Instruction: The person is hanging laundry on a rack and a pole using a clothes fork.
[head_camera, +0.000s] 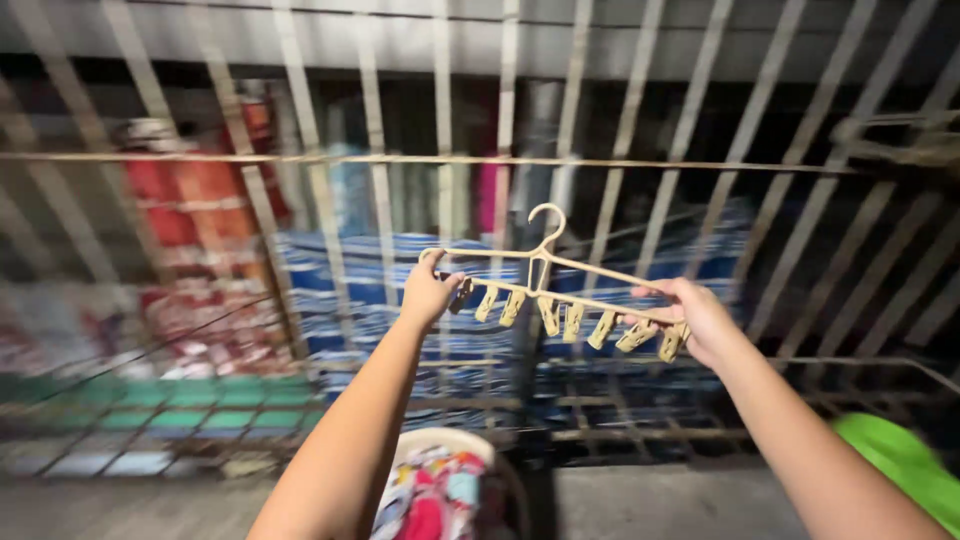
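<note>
Both hands hold a beige clip hanger (545, 290) up before the window bars (620, 130): the left hand (428, 290) has its grip closed on one end, the right hand (695, 315) on the other. The row of clips hangs between the two grips (hook uppermost), and a basket of colourful laundry (440, 490) sits below the left grip.

Both arms reach up and forward, and between them a beige clip hanger (545, 290) with a hook on top and a row of pegs hanging under its bar is held up tilted, its left end higher. The left hand (428, 290) grips the hanger's left end and the right hand (697, 318) closes around its right end by the last pegs. Behind stands a blurred metal window grille (620, 130), and low between the arms a basket (450, 442) holds colourful laundry (435, 495), with a green object (900, 465) at lower right.
</note>
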